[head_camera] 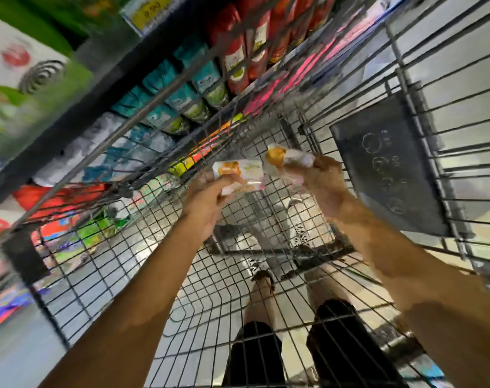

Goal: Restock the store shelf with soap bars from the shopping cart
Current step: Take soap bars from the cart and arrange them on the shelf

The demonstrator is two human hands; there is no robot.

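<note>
While over the cart (104, 270), left fingers (230, 182) grip one soap bar (238, 170), right fingers (320, 163) another (288, 158).

We are in a shop, in an aisle of packaged goods. A wire shopping cart (160, 278) fills the middle of our view, its grid sides and floor all around us. Through its mesh we see a store shelf (109, 79) lined with rows of the same products: teal packets (165, 79) side by side and red pouches (238, 51) beside them, each kind repeated many times. A yellow price tag (151, 14) sits on the shelf edge above them. More bright packages stand on lower levels, blurred. A pale tiled floor (445, 26) shows beyond the cart.
</note>
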